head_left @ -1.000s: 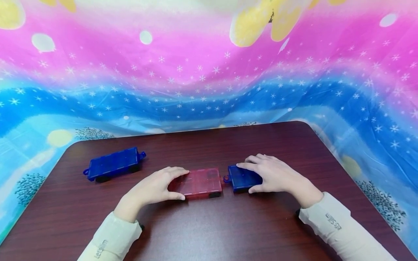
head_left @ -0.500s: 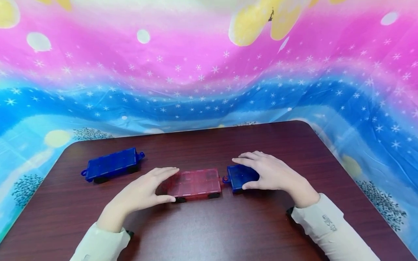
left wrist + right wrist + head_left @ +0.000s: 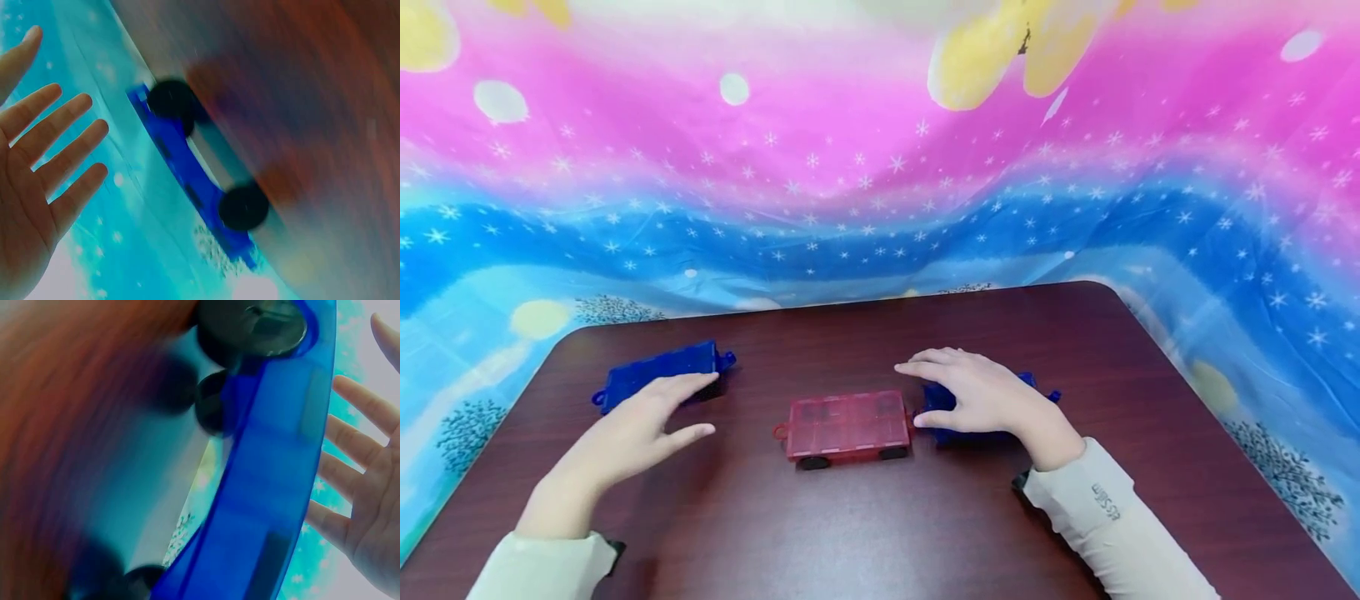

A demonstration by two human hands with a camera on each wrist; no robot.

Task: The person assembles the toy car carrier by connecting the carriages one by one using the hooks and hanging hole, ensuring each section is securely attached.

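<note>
A translucent red toy wagon (image 3: 850,425) with black wheels and a loop at its left end stands mid-table. Just right of it is a blue toy wagon (image 3: 269,462), largely covered in the head view by my right hand (image 3: 981,396). That hand's fingers are straight and spread above the wagon, and its thumb hides where the two wagons meet. My left hand (image 3: 632,437) is open, holding nothing, in front of a second blue wagon (image 3: 658,367) at the left. Its fingertips overlap this wagon's right end; the left wrist view shows spread fingers apart from it.
The wagons stand on a dark brown wooden table (image 3: 820,525) with rounded far corners. Behind and around it hangs a pink and blue cloth (image 3: 850,183) printed with snowflakes.
My left hand has let go of the red wagon and moved left to the blue wagon. My right hand has slid left over the right-hand blue wagon, uncovering its far right end.
</note>
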